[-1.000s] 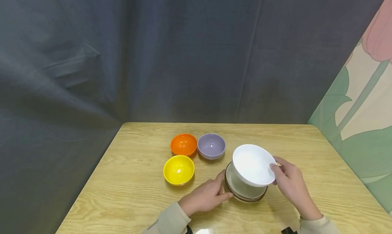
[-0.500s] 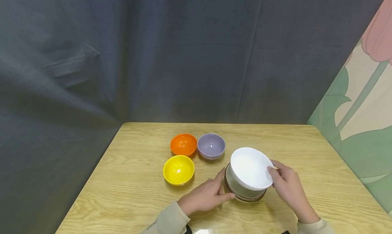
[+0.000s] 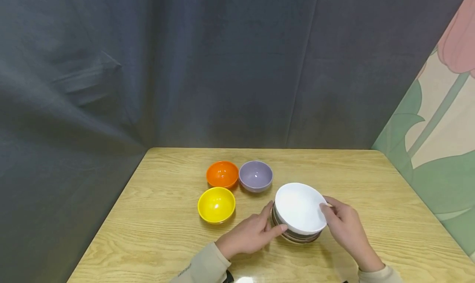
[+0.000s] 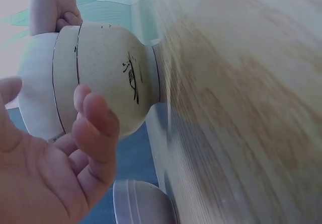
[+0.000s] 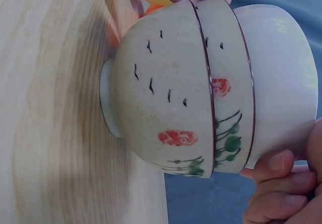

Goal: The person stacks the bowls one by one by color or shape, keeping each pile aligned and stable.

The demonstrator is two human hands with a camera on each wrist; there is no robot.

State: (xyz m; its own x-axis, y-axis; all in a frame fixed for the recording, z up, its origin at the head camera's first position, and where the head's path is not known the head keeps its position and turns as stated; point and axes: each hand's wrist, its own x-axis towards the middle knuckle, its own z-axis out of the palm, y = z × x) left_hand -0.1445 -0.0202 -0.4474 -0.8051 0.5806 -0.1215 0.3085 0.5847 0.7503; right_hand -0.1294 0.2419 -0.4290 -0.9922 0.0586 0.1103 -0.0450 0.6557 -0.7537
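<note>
My right hand (image 3: 346,229) pinches the right rim of a white bowl (image 3: 299,209), thumb inside and fingers outside. That bowl sits within two nested cream bowls with dark brown rims. In the right wrist view, the lower cream bowl (image 5: 161,93) stands upright on its foot, and the upper cream bowl (image 5: 229,83) rises out of it; both have red seals and green leaves painted on them. My left hand (image 3: 248,235) is at the left side of the stack, its thumb and index finger spread along the rims. In the left wrist view its other fingers are loosely bent.
Left of the stack are a yellow bowl (image 3: 216,205), an orange bowl (image 3: 222,174) and a purple bowl (image 3: 256,176), close together on the wooden table (image 3: 156,233). A dark curtain (image 3: 237,68) hangs behind, and a flower-patterned surface (image 3: 445,151) lies to the right.
My right hand has lowered the white bowl and shifted it slightly left, down into the upper cream bowl. My left thumb has edged up along the rims. The coloured bowls stay put.
</note>
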